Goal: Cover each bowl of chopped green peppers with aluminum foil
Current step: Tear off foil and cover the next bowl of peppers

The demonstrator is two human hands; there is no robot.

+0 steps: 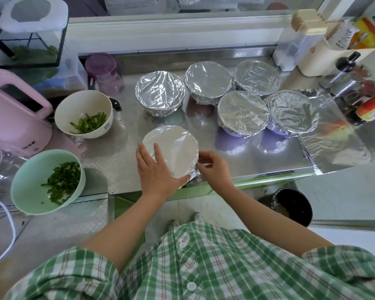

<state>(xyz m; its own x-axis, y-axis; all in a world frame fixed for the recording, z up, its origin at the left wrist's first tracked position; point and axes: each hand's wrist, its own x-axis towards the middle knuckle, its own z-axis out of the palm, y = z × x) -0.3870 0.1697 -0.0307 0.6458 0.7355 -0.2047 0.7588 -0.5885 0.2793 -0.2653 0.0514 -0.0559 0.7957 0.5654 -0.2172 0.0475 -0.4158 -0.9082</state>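
A bowl covered with aluminum foil (173, 148) stands near the counter's front edge. My left hand (155, 173) lies flat on its foil top and near rim. My right hand (212, 167) pinches the foil edge at the bowl's right side. Several foil-covered bowls (243, 112) are grouped behind it. Two uncovered bowls hold chopped green peppers: a white bowl (83, 114) at the left and a mint green bowl (48, 180) at the front left corner. A loose foil sheet (331, 135) lies flat at the right.
A pink appliance (15, 113) stands at the far left, with a purple-lidded jar (104, 72) behind the white bowl. Bottles and a cream container (329, 55) crowd the back right. A dark bin (290, 205) sits on the floor below the counter edge.
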